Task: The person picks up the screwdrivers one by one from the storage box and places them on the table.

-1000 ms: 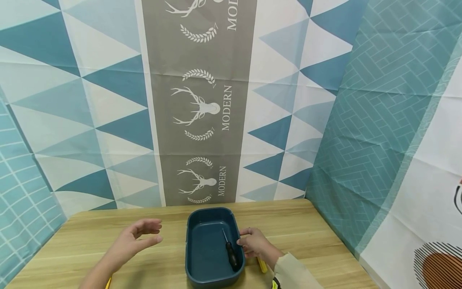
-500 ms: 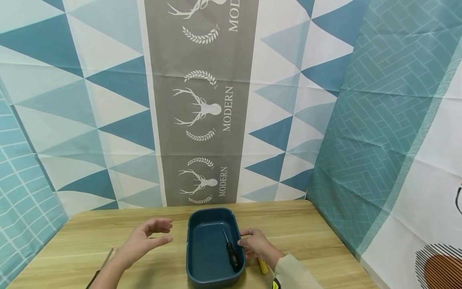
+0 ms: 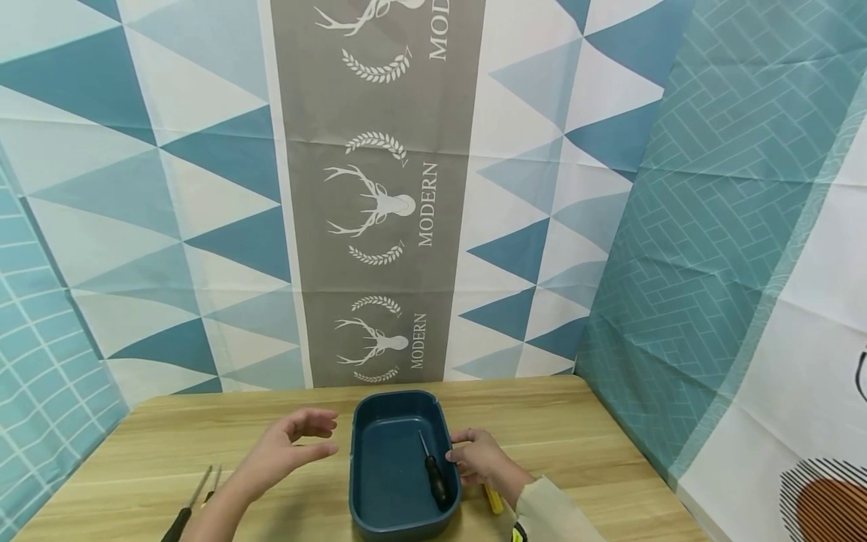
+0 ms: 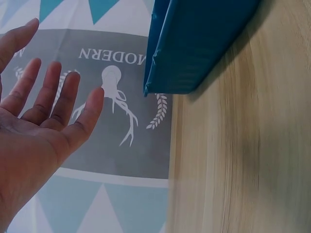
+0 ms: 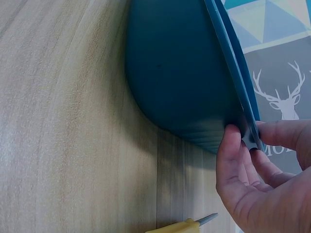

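A dark blue plastic bin (image 3: 386, 482) stands on the wooden table, with a black-handled screwdriver (image 3: 436, 478) lying inside along its right side. My right hand (image 3: 477, 455) pinches the bin's right rim; in the right wrist view its thumb and fingers lie on either side of that edge. To the left of the bin, my left hand (image 3: 294, 448) hovers with relaxed, spread fingers. The left wrist view shows its palm (image 4: 39, 136) holding nothing, apart from the bin's wall (image 4: 199, 43).
Beside my left forearm lie a black-handled screwdriver (image 3: 179, 519) and another thin-shafted tool (image 3: 215, 482), partly hidden by the arm. A yellow-handled tool (image 5: 180, 226) with a metal tip lies right of the bin. Patterned cloth (image 3: 379, 188) hangs behind the table (image 3: 542, 421).
My left hand has moved right, closer to the bin, uncovering the tools beside the forearm. My right hand keeps its place on the rim.
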A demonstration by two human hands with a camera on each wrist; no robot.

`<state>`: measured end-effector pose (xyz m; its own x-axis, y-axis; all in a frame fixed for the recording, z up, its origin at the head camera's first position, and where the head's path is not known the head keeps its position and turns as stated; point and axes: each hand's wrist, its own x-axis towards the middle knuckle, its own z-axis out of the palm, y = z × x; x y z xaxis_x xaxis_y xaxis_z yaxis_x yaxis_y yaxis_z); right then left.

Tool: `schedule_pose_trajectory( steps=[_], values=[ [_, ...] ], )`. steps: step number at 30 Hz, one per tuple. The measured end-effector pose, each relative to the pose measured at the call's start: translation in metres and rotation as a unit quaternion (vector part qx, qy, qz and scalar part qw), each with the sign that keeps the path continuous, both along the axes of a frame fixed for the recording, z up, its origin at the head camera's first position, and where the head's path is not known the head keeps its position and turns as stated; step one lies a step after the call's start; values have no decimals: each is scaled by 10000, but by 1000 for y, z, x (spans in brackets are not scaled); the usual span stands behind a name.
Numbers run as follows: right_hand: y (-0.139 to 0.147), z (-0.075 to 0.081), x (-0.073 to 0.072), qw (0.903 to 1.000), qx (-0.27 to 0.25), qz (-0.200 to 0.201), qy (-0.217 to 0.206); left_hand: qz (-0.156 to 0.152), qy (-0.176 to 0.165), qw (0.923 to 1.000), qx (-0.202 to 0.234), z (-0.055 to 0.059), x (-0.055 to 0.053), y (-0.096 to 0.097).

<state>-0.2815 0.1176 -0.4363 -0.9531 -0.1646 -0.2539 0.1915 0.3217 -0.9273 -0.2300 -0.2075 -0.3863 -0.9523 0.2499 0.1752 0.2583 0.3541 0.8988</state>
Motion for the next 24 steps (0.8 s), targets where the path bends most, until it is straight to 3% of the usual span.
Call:
schedule_pose_trajectory(
  steps=[7,24],
  values=[
    [-1,0,0,10000,-14,-2,-9,-35,-18,10000,8,-2,-2,8],
    [-1,0,0,10000,17,11,12,-270,-209,9993,153,-17,-10,30]
  ],
)
